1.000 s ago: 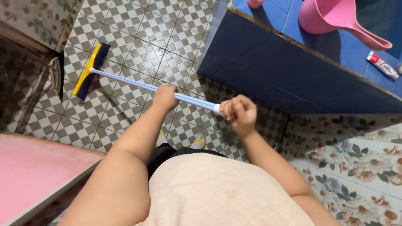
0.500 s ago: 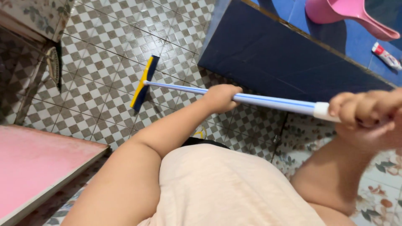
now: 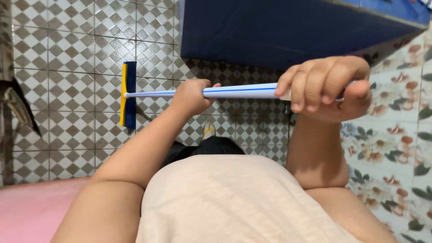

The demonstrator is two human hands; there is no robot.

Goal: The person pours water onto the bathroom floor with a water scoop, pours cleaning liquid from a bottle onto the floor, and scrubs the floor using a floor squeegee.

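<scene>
I hold a floor squeegee with a pale blue and white handle [image 3: 238, 92] that runs level across the view. My left hand [image 3: 192, 95] grips the handle at its middle. My right hand [image 3: 326, 85] is closed around the handle's near end, raised close to the camera. The yellow and dark blue squeegee head [image 3: 127, 95] rests on the grey and white checked floor tiles [image 3: 67, 58], upright in the picture, left of my left hand.
A dark blue tiled basin wall [image 3: 279, 27] fills the top right. A floral tiled wall [image 3: 396, 135] stands at the right. A pink surface [image 3: 31, 207] lies at the lower left. A dark drain or fitting [image 3: 18, 110] sits at the left edge.
The squeegee head has slid back across the floor toward me. My right hand has pulled the handle end up and nearer the camera, and the view has turned so that the handle lies level.
</scene>
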